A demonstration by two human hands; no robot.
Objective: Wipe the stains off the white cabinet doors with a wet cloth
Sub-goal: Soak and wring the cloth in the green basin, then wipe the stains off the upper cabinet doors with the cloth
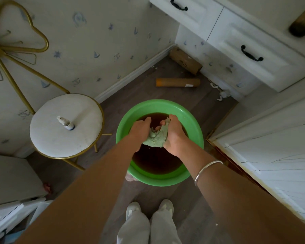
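Over the green basin [125, 124], the left hand [141, 128] and right hand [174, 136] gripped the bunched cloth [156, 139], judged soft, limp and water-heavy, best held by its gathered bulk.

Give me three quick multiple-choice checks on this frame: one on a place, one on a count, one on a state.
1. Where does the small bottle lie?
A. on the round stool seat
B. in the basin
C. on the floor by the wall

2. How many cardboard tubes lie on the floor?
A. one
B. two
C. four

3. What state is the cloth in?
A. spread flat on a cabinet door
B. bunched between both hands over the basin
C. draped over the stool

Answers: 1 A, it lies on the stool. 2 B, tube and tube. 3 B, left hand and right hand grip it above the green basin.
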